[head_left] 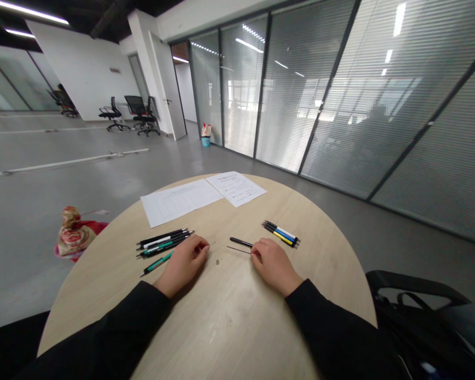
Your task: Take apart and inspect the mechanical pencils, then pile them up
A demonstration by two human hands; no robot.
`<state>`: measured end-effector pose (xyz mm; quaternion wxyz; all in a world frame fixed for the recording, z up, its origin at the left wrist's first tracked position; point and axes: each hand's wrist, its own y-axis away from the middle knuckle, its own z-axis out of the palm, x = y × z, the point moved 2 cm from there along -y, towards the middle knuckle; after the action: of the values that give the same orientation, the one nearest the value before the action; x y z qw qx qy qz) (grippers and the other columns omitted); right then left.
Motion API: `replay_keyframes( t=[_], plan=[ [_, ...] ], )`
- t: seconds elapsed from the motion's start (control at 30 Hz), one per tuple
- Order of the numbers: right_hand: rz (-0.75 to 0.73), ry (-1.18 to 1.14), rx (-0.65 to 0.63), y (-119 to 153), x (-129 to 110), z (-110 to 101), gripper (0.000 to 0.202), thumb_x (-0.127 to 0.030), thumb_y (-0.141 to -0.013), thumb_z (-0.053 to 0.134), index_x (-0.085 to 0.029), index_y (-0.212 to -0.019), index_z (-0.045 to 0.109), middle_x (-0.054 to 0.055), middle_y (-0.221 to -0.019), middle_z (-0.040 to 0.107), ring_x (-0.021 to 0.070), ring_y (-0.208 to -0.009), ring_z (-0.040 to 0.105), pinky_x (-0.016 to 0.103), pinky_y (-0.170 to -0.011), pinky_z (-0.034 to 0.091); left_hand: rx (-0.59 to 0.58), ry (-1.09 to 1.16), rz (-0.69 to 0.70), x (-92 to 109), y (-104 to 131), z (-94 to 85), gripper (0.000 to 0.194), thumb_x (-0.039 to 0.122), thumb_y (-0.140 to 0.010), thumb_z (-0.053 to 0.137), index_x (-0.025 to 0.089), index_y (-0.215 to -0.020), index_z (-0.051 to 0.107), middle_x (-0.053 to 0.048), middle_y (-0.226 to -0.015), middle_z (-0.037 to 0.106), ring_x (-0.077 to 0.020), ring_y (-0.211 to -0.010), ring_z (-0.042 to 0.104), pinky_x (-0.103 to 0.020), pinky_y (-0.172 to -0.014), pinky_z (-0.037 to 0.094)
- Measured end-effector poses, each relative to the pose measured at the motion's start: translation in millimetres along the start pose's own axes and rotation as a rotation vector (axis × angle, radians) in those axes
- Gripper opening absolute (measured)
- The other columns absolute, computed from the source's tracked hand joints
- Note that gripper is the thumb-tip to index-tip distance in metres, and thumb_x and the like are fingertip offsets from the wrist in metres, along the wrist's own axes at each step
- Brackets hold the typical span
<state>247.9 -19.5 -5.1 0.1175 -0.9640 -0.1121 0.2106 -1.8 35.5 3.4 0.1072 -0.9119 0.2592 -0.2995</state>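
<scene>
My right hand (275, 265) pinches a thin dark pen refill (238, 249), which points left just above or on the table. Right behind it lies a black pen barrel (240, 241), its right end close to my fingers. My left hand (188, 261) is closed in a pinch; a faint, very thin piece shows at its fingertips, too small to name. Partly behind that hand lies a green and black pen (157, 263). Several black, white and green pens (164, 240) lie side by side beyond it. A small dark speck (217, 262) sits on the tabletop between my hands.
White, blue and yellow pens (280, 233) lie together right of my right hand. Two printed sheets (182, 200) rest at the far side of the round wooden table (221, 327). A black chair (415, 285) stands close at the right, a patterned bag (77, 235) on the left floor.
</scene>
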Motion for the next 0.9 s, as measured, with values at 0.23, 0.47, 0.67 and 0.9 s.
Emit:
replay_keyframes(
  t=[0.23, 0.47, 0.67, 0.9],
  plan=[
    [0.015, 0.075, -0.066, 1.9, -3.8, 3.1, 0.013, -0.015, -0.090, 0.057, -0.020, -0.081, 0.066, 0.005, -0.087, 0.067, 0.0185, -0.088, 0.060, 0.028, -0.077, 0.042, -0.097, -0.202, 0.029, 1.6, 3.6, 3.8, 0.016, 0.027, -0.090, 0.048, 0.020, -0.077, 0.054, -0.006, -0.081, 0.060, -0.0219, -0.074, 0.056, -0.033, -0.069, 0.044],
    [0.012, 0.095, -0.070, 2.2, -2.8, 4.7, 0.014, -0.015, -0.089, 0.057, -0.021, -0.080, 0.066, 0.005, -0.087, 0.067, 0.0192, -0.089, 0.061, 0.028, -0.077, 0.043, -0.135, -0.235, 0.090, 3.2, 5.6, 7.6, 0.018, 0.027, -0.093, 0.048, 0.021, -0.077, 0.053, -0.005, -0.080, 0.059, -0.0208, -0.074, 0.056, -0.033, -0.069, 0.042],
    [0.008, 0.094, -0.073, 2.7, -2.1, 7.3, 0.012, -0.015, -0.088, 0.058, -0.020, -0.079, 0.066, 0.005, -0.088, 0.068, 0.0195, -0.089, 0.061, 0.029, -0.077, 0.043, -0.145, -0.276, 0.090, 1.3, 5.7, 9.1, 0.019, 0.027, -0.094, 0.047, 0.021, -0.077, 0.052, -0.005, -0.081, 0.059, -0.0214, -0.075, 0.056, -0.033, -0.069, 0.041],
    [-0.002, 0.090, -0.065, 2.5, -1.1, 8.7, 0.012, -0.015, -0.087, 0.059, -0.020, -0.079, 0.066, 0.004, -0.088, 0.068, 0.0193, -0.090, 0.061, 0.028, -0.077, 0.042, -0.154, -0.267, 0.086, 0.1, 6.4, 9.1, 0.019, 0.027, -0.096, 0.045, 0.021, -0.080, 0.051, -0.006, -0.085, 0.059, -0.0220, -0.078, 0.057, -0.034, -0.072, 0.042]
  ],
)
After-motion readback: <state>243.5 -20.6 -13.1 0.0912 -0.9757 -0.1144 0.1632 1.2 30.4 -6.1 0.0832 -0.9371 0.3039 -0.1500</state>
